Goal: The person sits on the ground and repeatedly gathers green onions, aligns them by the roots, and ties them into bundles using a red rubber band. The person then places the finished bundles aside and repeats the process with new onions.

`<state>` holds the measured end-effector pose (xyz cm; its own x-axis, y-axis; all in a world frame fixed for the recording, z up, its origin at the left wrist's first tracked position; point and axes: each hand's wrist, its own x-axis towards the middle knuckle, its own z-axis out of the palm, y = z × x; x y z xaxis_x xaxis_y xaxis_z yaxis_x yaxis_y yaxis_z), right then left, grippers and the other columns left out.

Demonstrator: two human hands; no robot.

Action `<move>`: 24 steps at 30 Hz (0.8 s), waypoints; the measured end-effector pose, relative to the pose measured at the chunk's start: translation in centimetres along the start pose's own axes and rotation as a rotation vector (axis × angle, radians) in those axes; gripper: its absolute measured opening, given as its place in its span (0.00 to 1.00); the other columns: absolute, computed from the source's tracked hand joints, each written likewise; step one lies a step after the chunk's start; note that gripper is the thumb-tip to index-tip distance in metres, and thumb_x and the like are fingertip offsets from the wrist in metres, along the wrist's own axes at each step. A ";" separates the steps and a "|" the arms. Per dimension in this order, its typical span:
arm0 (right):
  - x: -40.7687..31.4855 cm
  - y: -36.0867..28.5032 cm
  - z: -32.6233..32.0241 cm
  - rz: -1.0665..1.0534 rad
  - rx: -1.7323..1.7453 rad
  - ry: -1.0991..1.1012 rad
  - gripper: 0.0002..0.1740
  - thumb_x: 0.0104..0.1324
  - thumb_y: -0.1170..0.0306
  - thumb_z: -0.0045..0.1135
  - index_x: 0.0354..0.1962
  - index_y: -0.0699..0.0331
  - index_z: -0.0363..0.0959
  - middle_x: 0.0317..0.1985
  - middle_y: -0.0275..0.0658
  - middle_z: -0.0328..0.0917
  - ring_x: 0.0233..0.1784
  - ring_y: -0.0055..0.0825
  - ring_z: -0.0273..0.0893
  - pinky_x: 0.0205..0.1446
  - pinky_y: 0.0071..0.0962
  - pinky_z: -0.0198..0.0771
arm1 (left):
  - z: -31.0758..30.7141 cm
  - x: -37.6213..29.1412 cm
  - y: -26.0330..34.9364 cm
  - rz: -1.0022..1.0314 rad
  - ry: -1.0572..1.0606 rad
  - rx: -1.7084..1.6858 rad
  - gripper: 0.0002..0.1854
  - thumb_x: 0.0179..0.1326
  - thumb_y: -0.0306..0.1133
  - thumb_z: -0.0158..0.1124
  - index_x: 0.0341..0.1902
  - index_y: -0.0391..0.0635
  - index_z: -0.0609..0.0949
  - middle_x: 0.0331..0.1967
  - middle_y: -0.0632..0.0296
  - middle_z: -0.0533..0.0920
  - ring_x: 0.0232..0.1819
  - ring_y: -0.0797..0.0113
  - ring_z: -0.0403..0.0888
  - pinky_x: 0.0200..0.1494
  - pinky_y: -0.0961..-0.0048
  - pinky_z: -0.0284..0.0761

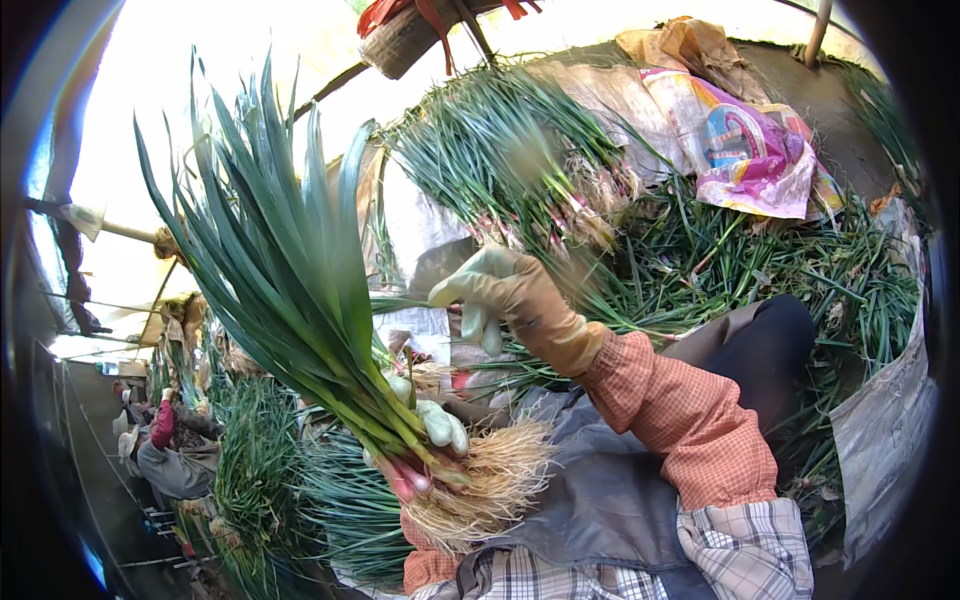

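Note:
My left hand (439, 424), in a pale glove, is closed round the lower stems of a bundle of green garlic plants (315, 300). Their long leaves fan up to the left. Pinkish bulb ends and a mass of pale roots (495, 480) hang out below, over the dark apron on my lap. My right hand (517, 300), in a stained glove, is raised to the right of the leaves with its fingers bent and apart; nothing shows between them. Behind it lies a pile of more such plants (517, 150), their roots toward the right.
Loose green leaves (750, 262) are heaped at my right, with a printed plastic sack (750, 150) above them. More leafy plants (352, 495) lie at lower left. Other people (176, 457) sit farther off to the left. A wicker basket (409, 41) is at the top.

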<state>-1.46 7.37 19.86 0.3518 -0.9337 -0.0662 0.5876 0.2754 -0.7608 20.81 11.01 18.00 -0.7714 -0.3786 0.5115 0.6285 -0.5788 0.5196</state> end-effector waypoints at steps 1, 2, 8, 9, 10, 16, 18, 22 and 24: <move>0.1 -0.5 -0.4 -0.039 0.000 0.113 0.12 0.66 0.65 0.57 0.36 0.68 0.76 0.23 0.39 0.78 0.20 0.20 0.76 0.19 0.18 0.71 | 0.3 -0.5 0.1 0.013 0.057 -0.013 0.56 0.39 0.15 0.75 0.71 0.59 0.55 0.55 0.46 0.72 0.60 0.44 0.68 0.59 0.50 0.67; -0.1 -1.1 -0.7 0.058 -0.098 0.044 0.13 0.67 0.65 0.55 0.37 0.69 0.76 0.27 0.41 0.79 0.21 0.21 0.76 0.22 0.18 0.73 | 0.4 -0.8 0.3 0.031 0.162 0.026 0.54 0.40 0.16 0.75 0.70 0.60 0.57 0.54 0.46 0.74 0.59 0.45 0.69 0.59 0.50 0.66; 0.3 -0.4 2.8 0.356 -0.290 -0.588 0.21 0.64 0.70 0.57 0.53 0.69 0.64 0.25 0.38 0.77 0.21 0.23 0.76 0.16 0.18 0.65 | 1.2 -1.7 -0.3 0.132 0.149 0.078 0.41 0.52 0.22 0.69 0.68 0.53 0.59 0.53 0.41 0.73 0.55 0.42 0.72 0.57 0.52 0.70; 0.5 0.4 3.4 0.362 -0.169 -0.677 0.19 0.65 0.72 0.56 0.51 0.68 0.65 0.23 0.37 0.76 0.20 0.24 0.76 0.15 0.18 0.65 | 1.4 -1.8 -0.5 0.188 0.191 0.107 0.38 0.54 0.24 0.67 0.67 0.51 0.60 0.52 0.40 0.73 0.54 0.43 0.73 0.56 0.53 0.71; 0.6 1.4 3.8 0.449 -0.038 -0.614 0.16 0.65 0.72 0.55 0.49 0.68 0.66 0.22 0.37 0.76 0.18 0.24 0.75 0.15 0.19 0.67 | 1.3 -1.7 -0.7 0.204 0.183 0.147 0.35 0.56 0.26 0.66 0.66 0.49 0.61 0.51 0.39 0.74 0.53 0.44 0.74 0.54 0.54 0.72; -0.7 3.9 4.2 0.239 0.139 -0.324 0.08 0.66 0.70 0.57 0.33 0.67 0.73 0.20 0.33 0.76 0.15 0.19 0.72 0.14 0.17 0.66 | 2.0 -1.2 -3.0 0.388 0.351 0.188 0.33 0.59 0.35 0.62 0.65 0.37 0.61 0.51 0.39 0.72 0.52 0.45 0.73 0.48 0.52 0.76; -1.1 2.4 3.5 0.222 0.070 -0.199 0.08 0.64 0.70 0.58 0.31 0.67 0.74 0.21 0.32 0.76 0.17 0.14 0.71 0.16 0.13 0.64 | 1.7 -1.0 -2.7 0.293 0.336 0.064 0.37 0.57 0.31 0.64 0.68 0.42 0.58 0.55 0.41 0.70 0.56 0.44 0.69 0.50 0.52 0.76; 0.0 -1.6 0.1 -0.194 0.237 0.192 0.08 0.67 0.69 0.53 0.33 0.66 0.74 0.24 0.36 0.79 0.15 0.13 0.66 0.18 0.11 0.62 | 0.4 -1.0 -1.2 0.138 0.080 0.052 0.45 0.57 0.33 0.64 0.73 0.51 0.49 0.57 0.40 0.67 0.58 0.37 0.64 0.52 0.51 0.78; -0.1 -1.7 -0.8 -0.148 -0.107 0.214 0.11 0.65 0.70 0.56 0.40 0.70 0.72 0.32 0.43 0.82 0.14 0.13 0.68 0.15 0.12 0.63 | 0.5 -1.3 -1.0 0.217 0.097 0.103 0.43 0.63 0.44 0.58 0.74 0.50 0.46 0.57 0.34 0.66 0.59 0.31 0.64 0.46 0.49 0.82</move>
<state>-3.04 6.78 20.62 0.0995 -0.9922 -0.0747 0.5370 0.1168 -0.8355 21.25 12.47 17.12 -0.6203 -0.5562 0.5530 0.7832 -0.4014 0.4748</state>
